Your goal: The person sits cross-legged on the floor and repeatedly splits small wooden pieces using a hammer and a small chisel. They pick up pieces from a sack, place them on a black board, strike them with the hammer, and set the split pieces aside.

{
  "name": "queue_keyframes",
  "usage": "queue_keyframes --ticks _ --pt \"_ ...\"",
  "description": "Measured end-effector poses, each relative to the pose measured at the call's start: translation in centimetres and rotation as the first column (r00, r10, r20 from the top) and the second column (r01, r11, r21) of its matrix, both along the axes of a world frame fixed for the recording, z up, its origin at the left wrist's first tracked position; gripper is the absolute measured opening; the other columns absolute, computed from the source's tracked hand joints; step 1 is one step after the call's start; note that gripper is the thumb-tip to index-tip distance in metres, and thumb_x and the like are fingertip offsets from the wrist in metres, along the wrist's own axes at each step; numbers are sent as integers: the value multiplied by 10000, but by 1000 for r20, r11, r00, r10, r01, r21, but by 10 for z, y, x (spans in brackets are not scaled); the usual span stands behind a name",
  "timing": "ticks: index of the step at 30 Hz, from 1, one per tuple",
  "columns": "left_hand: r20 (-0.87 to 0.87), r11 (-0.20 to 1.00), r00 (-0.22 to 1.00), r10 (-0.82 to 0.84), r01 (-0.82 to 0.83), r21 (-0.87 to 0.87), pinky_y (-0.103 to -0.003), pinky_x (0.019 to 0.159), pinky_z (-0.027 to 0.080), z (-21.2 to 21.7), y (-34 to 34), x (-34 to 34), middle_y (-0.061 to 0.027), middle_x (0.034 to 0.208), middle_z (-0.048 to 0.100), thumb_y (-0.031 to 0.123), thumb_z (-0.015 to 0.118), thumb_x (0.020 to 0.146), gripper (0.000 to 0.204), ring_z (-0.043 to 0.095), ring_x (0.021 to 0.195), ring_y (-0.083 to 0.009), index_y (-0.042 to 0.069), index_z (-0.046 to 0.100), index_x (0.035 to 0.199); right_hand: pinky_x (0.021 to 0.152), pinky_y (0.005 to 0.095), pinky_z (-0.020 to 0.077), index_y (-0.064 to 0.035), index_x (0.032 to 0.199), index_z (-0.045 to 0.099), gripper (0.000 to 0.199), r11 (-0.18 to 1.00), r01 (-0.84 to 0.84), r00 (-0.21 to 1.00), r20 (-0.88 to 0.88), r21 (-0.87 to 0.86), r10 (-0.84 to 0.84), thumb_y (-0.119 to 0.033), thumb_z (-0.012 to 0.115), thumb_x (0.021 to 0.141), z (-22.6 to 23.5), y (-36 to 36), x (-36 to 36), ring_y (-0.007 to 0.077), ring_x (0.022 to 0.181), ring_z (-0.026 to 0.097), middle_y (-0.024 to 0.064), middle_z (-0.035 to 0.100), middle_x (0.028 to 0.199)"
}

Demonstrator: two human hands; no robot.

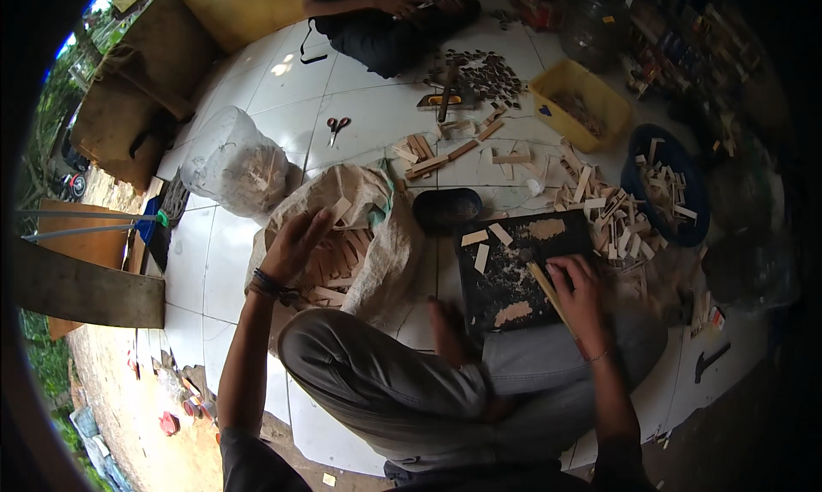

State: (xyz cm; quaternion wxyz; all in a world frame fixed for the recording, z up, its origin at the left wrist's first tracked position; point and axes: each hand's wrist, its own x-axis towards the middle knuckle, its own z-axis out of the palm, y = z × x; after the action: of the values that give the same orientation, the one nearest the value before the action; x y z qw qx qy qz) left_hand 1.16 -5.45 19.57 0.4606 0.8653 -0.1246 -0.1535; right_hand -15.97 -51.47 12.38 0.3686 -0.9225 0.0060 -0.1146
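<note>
Sitting cross-legged on a white tiled floor here. Left hand is reaching into an open sack full of little wood strips, fingers spread loose, and one pale strip sits right at the fingertips. Can't really tell if it's pinched or just touching.

Right hand is down on a black board that rests just in front of the knee, fingers curled around a long thin stick, which lies angled across the board's right side. The board has sawdust patches and a few short wood pieces lying on it.

Just past the board there's a dark round bowl. To the right, a big messy pile of offcuts spills toward a blue basin that holds more of them. A yellow tub is further back, with a heap of small dark chips near it. Scissors lie on the tiles beside a clear plastic bag stuffed with scraps.

Another person sits at the far end, well apart from all this. A hammer lies off to the right.
</note>
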Motion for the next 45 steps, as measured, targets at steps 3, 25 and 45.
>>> queue_keyframes --ticks 3,25,45 --pt "-192 909 969 -153 62 -412 -271 816 539 41 -60 -19 -75 1058 737 290 528 1128 326 658 879 -105 19 587 1299 872 419 532 -62 1275 656 366 982 -28 999 15 -189 31 -240 738 965 0 28 15 358 1057 655 131 632 1176" --pt "-543 588 829 137 -509 -629 -198 599 481 -67 -215 -86 3 1078 725 252 630 1077 300 620 774 -41 75 633 1320 892 474 511 -150 1370 638 399 896 303 952 65 -326 -298 -272 702 995 -24 -5 13 338 994 652 133 633 1075" --pt "-248 702 892 377 -450 -552 -229 883 517 -81 -204 -70 -4 1089 693 157 694 1036 327 628 986 -65 34 650 1336 804 412 482 -46 945 615 146 887 -97 994 -92 -452 62 -108 733 886 -11 11 -3 315 873 661 85 694 943"
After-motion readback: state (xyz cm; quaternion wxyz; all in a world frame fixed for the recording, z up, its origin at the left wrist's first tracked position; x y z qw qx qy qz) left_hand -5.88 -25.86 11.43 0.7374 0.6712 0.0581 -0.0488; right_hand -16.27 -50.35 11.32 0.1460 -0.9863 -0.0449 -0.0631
